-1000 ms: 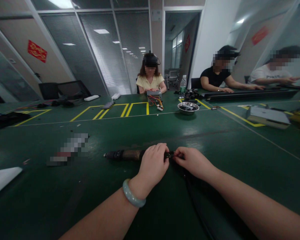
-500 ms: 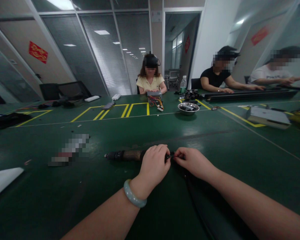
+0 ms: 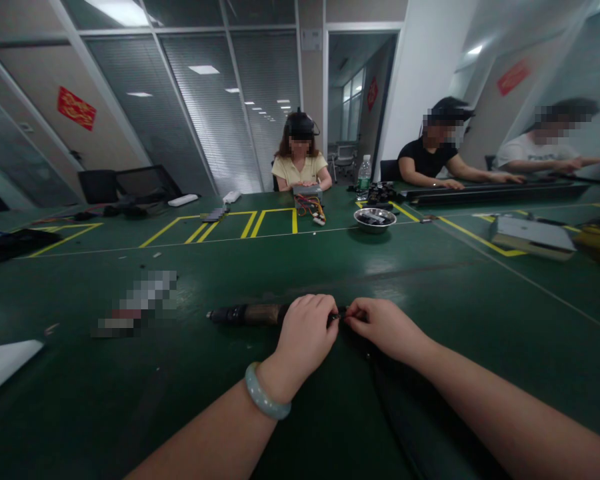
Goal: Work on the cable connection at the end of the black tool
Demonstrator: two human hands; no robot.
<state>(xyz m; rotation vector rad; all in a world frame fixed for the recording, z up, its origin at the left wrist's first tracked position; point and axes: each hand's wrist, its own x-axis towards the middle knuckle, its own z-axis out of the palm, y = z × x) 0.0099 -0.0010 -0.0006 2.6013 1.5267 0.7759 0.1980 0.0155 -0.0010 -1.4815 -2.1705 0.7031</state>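
- My left hand [image 3: 307,337], with a pale green, speckled bangle [image 3: 266,393] at its wrist, was wrapped over the right end of a long, dark, cylindrical tool with a brown band [image 3: 260,314].
- The tool lay level on the dark green tabletop [image 3: 220,267], near the middle, its narrow metal tip pointing left.
- My right hand [image 3: 387,327] was just right of the left, thumb and fingers pinched narrow on a small dark connector piece [image 3: 343,313] at the tool's right end; whether it was seated I couldn't tell.
- A black cable [image 3: 395,427] curved nearward from under my right hand.
- Far off, right of centre, stood a round, shiny metal bowl [image 3: 375,229] of dark bits.
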